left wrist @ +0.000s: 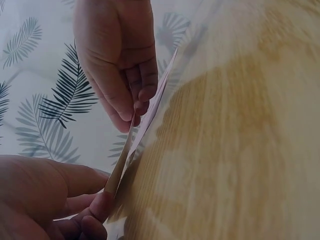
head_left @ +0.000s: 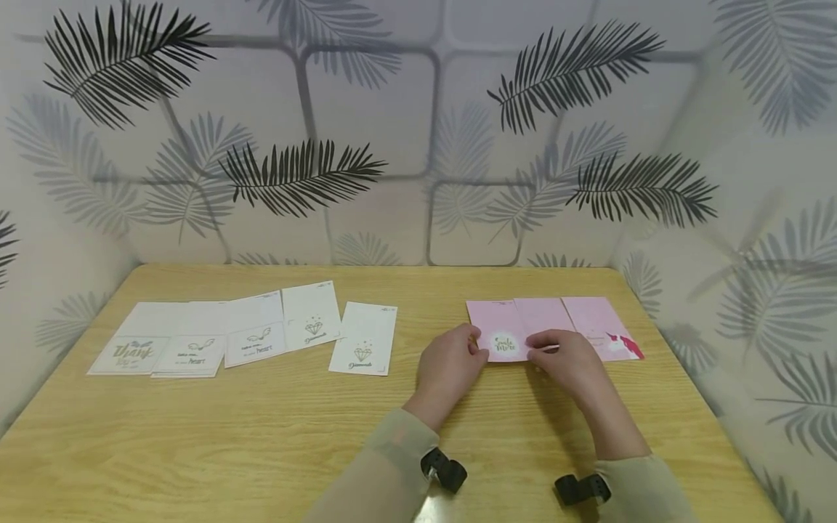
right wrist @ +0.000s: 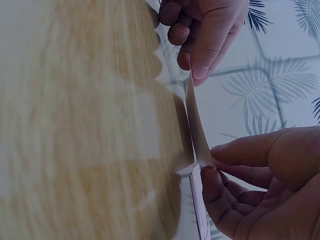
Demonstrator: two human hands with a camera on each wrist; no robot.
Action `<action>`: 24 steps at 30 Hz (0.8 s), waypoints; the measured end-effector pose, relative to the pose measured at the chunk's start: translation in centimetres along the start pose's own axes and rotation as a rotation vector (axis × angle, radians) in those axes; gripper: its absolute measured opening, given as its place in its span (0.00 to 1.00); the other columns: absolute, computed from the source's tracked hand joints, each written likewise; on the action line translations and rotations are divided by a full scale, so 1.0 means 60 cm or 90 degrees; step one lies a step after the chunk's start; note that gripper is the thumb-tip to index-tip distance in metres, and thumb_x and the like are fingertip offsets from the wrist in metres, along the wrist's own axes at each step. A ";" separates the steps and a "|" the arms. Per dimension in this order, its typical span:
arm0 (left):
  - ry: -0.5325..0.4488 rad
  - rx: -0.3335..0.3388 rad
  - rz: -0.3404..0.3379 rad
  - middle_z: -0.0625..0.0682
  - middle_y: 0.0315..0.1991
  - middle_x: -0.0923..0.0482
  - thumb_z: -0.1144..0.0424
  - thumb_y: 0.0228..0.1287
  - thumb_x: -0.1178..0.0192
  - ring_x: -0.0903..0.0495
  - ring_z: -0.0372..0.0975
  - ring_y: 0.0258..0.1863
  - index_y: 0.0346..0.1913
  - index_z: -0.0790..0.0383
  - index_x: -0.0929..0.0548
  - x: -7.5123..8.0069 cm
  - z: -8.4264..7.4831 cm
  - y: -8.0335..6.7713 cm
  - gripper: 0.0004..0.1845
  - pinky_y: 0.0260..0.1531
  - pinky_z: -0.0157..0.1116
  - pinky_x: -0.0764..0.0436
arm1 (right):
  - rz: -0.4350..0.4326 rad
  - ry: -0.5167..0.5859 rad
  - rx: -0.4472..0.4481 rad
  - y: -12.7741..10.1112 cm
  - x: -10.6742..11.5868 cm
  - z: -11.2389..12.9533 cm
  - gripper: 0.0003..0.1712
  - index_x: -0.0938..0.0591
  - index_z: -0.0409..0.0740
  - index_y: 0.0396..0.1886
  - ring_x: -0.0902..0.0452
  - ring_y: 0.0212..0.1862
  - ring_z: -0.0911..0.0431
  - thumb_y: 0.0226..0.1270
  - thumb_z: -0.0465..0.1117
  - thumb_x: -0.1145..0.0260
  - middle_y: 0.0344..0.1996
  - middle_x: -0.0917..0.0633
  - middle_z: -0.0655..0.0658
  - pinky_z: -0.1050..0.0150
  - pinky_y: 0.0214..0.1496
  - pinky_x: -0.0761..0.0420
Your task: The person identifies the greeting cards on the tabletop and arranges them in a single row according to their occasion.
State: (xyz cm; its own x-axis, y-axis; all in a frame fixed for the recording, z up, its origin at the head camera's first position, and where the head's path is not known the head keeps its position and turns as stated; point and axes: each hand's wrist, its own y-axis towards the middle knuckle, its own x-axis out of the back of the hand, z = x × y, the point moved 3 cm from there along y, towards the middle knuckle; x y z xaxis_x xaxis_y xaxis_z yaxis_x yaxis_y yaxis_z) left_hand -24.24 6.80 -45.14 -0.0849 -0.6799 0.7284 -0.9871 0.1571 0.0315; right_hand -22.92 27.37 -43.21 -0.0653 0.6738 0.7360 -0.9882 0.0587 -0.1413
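A pink card (head_left: 502,338) with "Smile More" lettering in a white glow is held by both hands at the left end of a pink row. My left hand (head_left: 451,365) pinches its left edge between thumb and fingers. On its right edge, my right hand (head_left: 570,362) does the same. Seen edge-on in the right wrist view, the card (right wrist: 197,122) bows slightly between the two hands, close over the table. A second pink card (head_left: 544,314) lies beside it, partly behind the right hand. Further right lies a pink card with a red unicorn (head_left: 621,344).
On the left of the wooden table (head_left: 261,443) lies an overlapping row of white cards: a "Thank you" card (head_left: 131,356), winged-heart cards (head_left: 189,356) and a diamond card (head_left: 312,312). Another diamond card (head_left: 363,338) lies nearer the middle. Leaf-patterned walls (head_left: 392,218) border the table.
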 end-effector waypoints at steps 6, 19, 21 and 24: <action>0.007 -0.003 -0.005 0.44 0.36 0.14 0.59 0.74 0.27 0.21 0.36 0.32 0.60 0.59 0.10 0.000 0.000 0.000 0.16 0.37 0.37 0.20 | -0.005 0.000 0.017 -0.001 -0.001 0.003 0.18 0.12 0.32 0.61 0.15 0.53 0.44 0.78 0.37 0.29 0.55 0.11 0.34 0.46 0.57 0.16; 0.055 -0.017 -0.007 0.47 0.40 0.11 0.58 0.74 0.27 0.13 0.40 0.38 0.59 0.60 0.09 -0.002 -0.003 -0.002 0.16 0.39 0.40 0.16 | -0.006 -0.011 0.037 -0.006 0.005 0.006 0.19 0.13 0.31 0.61 0.15 0.53 0.42 0.80 0.39 0.29 0.55 0.10 0.34 0.48 0.54 0.16; 0.065 -0.020 -0.006 0.47 0.39 0.11 0.59 0.74 0.27 0.13 0.40 0.38 0.59 0.60 0.09 -0.002 -0.004 -0.002 0.15 0.39 0.41 0.16 | -0.004 -0.012 0.041 -0.007 0.005 0.007 0.19 0.13 0.31 0.62 0.15 0.55 0.42 0.81 0.40 0.30 0.55 0.10 0.33 0.47 0.55 0.16; 0.080 -0.019 -0.001 0.47 0.38 0.11 0.58 0.75 0.27 0.13 0.40 0.38 0.59 0.60 0.09 -0.003 -0.005 -0.001 0.15 0.40 0.41 0.16 | 0.000 -0.014 0.055 -0.006 0.005 0.011 0.19 0.13 0.31 0.62 0.16 0.57 0.40 0.80 0.39 0.30 0.57 0.11 0.32 0.43 0.60 0.17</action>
State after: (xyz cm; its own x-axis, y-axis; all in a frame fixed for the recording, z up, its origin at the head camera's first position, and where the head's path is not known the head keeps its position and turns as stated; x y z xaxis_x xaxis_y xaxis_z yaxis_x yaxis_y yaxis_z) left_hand -24.15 7.12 -45.08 -0.0646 -0.5855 0.8081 -0.9826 0.1788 0.0511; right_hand -22.65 27.07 -42.52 -0.0673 0.6569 0.7509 -0.9964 -0.0055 -0.0845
